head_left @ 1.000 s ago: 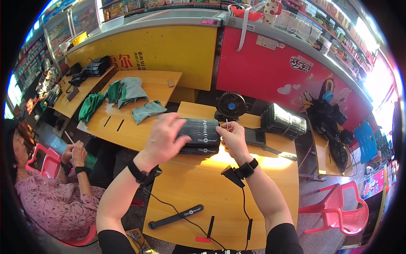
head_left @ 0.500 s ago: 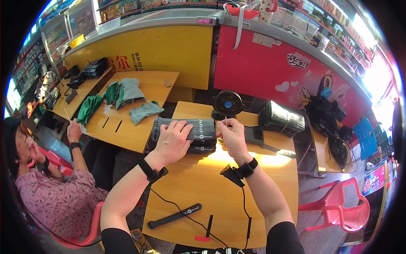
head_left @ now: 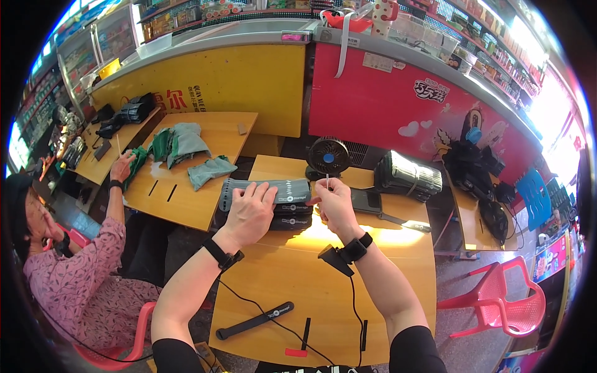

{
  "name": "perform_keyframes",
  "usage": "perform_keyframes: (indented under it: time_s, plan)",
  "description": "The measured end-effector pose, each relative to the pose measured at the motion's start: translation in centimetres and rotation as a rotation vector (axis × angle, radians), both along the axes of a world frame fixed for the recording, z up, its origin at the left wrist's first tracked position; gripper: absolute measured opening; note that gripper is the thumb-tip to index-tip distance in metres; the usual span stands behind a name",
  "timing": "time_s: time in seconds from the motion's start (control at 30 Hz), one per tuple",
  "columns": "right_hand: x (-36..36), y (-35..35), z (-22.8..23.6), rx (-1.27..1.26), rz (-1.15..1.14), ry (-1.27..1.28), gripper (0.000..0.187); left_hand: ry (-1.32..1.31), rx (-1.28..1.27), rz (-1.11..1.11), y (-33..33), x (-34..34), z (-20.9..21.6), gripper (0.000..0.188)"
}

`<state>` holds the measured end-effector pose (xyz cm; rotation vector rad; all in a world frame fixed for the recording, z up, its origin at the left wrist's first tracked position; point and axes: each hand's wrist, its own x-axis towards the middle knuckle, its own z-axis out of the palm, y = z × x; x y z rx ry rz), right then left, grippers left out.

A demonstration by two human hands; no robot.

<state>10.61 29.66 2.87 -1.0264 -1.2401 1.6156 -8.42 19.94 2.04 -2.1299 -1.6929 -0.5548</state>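
My left hand (head_left: pixel 252 210) lies over the top of a stack of dark grey straps (head_left: pixel 292 191), fingers spread across the upper bundle, its thumb mostly hidden. More black straps (head_left: pixel 293 221) lie in the layers beneath. At the stack's right end my right hand (head_left: pixel 336 204) is closed in a pinch; a thin pale bit shows above its fingertips, too small to name. A single black strap (head_left: pixel 255 321) rests on the near left of the wooden table (head_left: pixel 373 273).
Behind stand a small black fan (head_left: pixel 329 156) and a banded bundle of straps (head_left: pixel 407 177). A dark phone-like device (head_left: pixel 365 200) lies by my right hand. To the left a seated person (head_left: pixel 87 267) holds a thin stick near green and grey cloth pieces (head_left: pixel 180 144). Cables cross the near tabletop.
The person at left has reached forward to the green cloth with the stick. My hands stay at the stack, shifted slightly left and down in the picture along with the rest of the view.
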Motion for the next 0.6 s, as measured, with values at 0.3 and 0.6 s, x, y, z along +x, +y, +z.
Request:
perform_keyframes:
  time_s: [0.3, 0.6]
  plan:
    - [-0.5, -0.1, -1.6, 0.048, -0.033, -0.055, 0.034, -0.058, -0.031, -0.012, -0.2, 0.4, 0.9, 0.039]
    - [-0.2, -0.8, -1.4, 0.044, 0.004, 0.11, 0.029, 0.05, -0.047, 0.069, -0.2, 1.7, 1.3, 0.048]
